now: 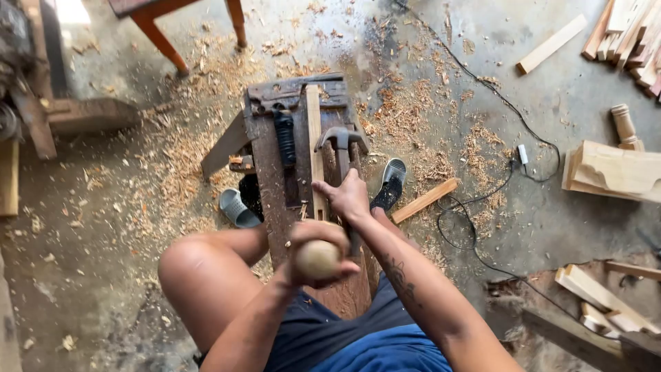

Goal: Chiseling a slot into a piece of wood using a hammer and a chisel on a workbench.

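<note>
Head view: a person sits astride a dark, worn bench [275, 186], knees to either side, looking down at both hands. The left hand [313, 255] is closed around a round wooden knob [317, 260], its pale end facing the camera, held just above the near part of the bench. The right hand [350, 196] lies further along, fingers pressed together on a thin strip [315, 148] that runs lengthwise down the bench top; whether it grips the strip or only pins it, I cannot tell. A claw hammer [341, 141] lies on the bench just right of the strip, its handle running under the right hand. A black-handled tool [285, 138] lies left of the strip. Two sandals [237, 208] sit on the floor either side of the bench. Shavings [179, 151] litter the concrete. A black cable [502, 103] snakes across the floor at right, past wood offcuts [609, 172] and a turned post [624, 124].
</note>
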